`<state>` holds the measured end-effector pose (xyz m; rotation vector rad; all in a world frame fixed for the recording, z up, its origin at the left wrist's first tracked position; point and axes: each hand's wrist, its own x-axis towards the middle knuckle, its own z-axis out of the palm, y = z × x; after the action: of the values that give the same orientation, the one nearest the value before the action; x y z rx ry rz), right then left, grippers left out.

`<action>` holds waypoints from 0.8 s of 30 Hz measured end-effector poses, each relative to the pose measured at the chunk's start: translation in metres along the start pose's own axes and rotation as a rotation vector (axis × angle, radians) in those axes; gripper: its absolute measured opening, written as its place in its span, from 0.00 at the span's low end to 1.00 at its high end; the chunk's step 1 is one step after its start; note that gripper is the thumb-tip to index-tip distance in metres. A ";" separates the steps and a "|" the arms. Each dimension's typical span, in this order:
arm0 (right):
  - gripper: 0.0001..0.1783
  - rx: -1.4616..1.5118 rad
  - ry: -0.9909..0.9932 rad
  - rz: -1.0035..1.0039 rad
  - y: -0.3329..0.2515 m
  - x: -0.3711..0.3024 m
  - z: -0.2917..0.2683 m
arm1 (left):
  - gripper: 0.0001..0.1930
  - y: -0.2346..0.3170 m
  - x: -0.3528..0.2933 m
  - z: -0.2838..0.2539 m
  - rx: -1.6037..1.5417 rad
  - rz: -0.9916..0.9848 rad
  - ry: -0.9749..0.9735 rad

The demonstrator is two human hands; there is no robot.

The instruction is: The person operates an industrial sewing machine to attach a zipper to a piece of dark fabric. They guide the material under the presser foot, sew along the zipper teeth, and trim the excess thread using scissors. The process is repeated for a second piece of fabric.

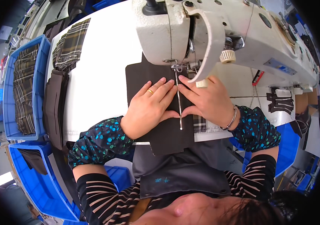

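Observation:
A dark brown fabric piece (171,140) lies on the white table beneath the sewing machine (152,41). A silvery zipper (179,98) runs lengthwise along the fabric, its upper end at the presser foot (178,68). My left hand (148,107) rests flat left of the zipper, fingers stretched forward. On the other side my right hand (209,100) lies with fingers extended, partly behind the machine's curved white guard (209,45). Both thumbs point inward and meet near the zipper's lower part. Some plaid cloth (199,123) shows beside the dark fabric, under my right wrist.
Plaid pieces (71,43) and a dark fabric stack (55,108) lie at the table's left. A blue bin (40,86) there holds plaid cloth; another blue bin (47,193) stands nearer. At right are a red tool (257,77) and dark scraps (281,101).

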<state>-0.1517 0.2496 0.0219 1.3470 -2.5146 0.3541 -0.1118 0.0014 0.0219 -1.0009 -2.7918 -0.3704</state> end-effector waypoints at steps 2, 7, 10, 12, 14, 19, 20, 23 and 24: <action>0.42 -0.005 -0.015 -0.005 0.001 0.000 0.000 | 0.40 -0.001 0.000 -0.001 -0.006 0.001 0.000; 0.41 -0.003 0.038 -0.004 0.003 0.003 0.004 | 0.40 -0.004 0.003 0.000 0.020 -0.003 0.012; 0.39 0.008 0.045 0.002 0.006 0.004 0.006 | 0.41 -0.006 0.005 0.001 0.032 0.000 0.024; 0.38 0.014 0.026 0.012 0.007 0.004 0.006 | 0.41 -0.007 0.006 0.001 0.033 0.001 0.025; 0.37 0.019 0.025 0.016 0.007 0.004 0.006 | 0.40 -0.008 0.006 0.001 0.025 0.000 0.017; 0.37 -0.006 0.061 -0.012 0.007 0.005 0.007 | 0.39 -0.010 0.005 0.002 0.035 0.002 -0.013; 0.37 -0.012 0.083 -0.025 0.008 0.004 0.009 | 0.39 -0.010 0.005 0.002 0.033 0.002 -0.011; 0.37 -0.047 0.074 0.018 0.007 0.009 0.004 | 0.38 -0.010 0.005 0.001 0.024 -0.003 -0.015; 0.38 -0.064 0.056 0.048 0.006 0.010 0.001 | 0.39 -0.009 0.005 0.001 0.018 0.000 -0.007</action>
<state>-0.1623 0.2453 0.0237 1.2384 -2.4935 0.3143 -0.1217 -0.0018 0.0203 -0.9997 -2.7966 -0.3411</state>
